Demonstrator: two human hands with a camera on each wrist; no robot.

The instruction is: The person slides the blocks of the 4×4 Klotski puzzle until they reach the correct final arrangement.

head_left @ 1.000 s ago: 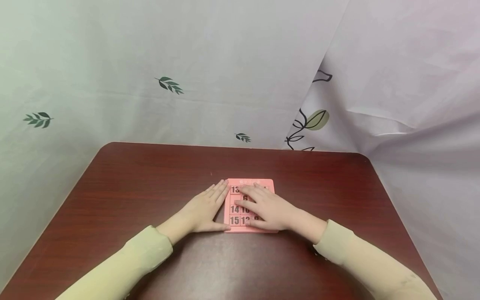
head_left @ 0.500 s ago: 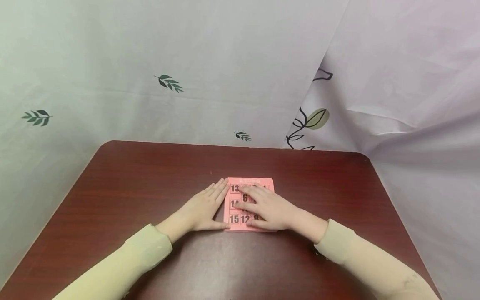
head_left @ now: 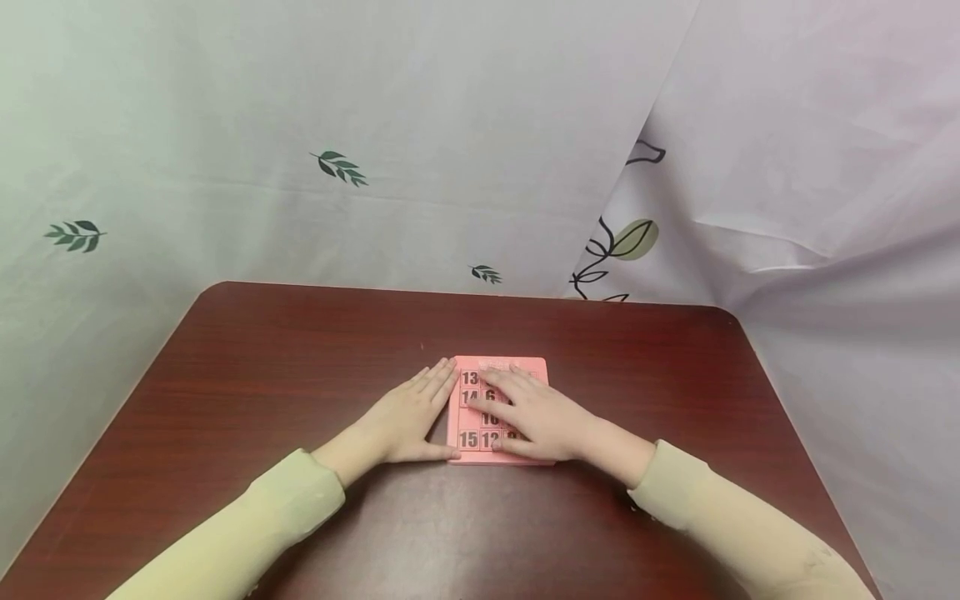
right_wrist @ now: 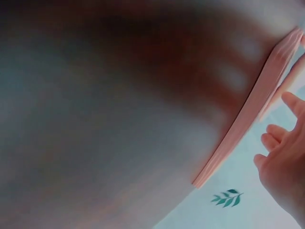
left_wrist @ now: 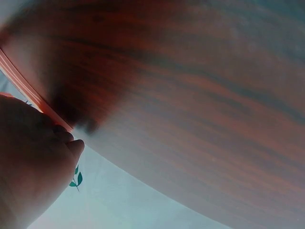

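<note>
Pink puzzle [head_left: 489, 420] partly under hands [head_left: 551, 421]; table [head_left: 270, 375]; leaf-print curtain [head_left: 420, 217] behind

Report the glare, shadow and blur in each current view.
Head view: pale sheen on the near part of the brown table, several numbers legible on the pink number puzzle; left wrist view: the left hand looks dark and shadowed, the wood grain soft; right wrist view: tabletop heavily blurred and dim, the leaf print clearer.
</note>
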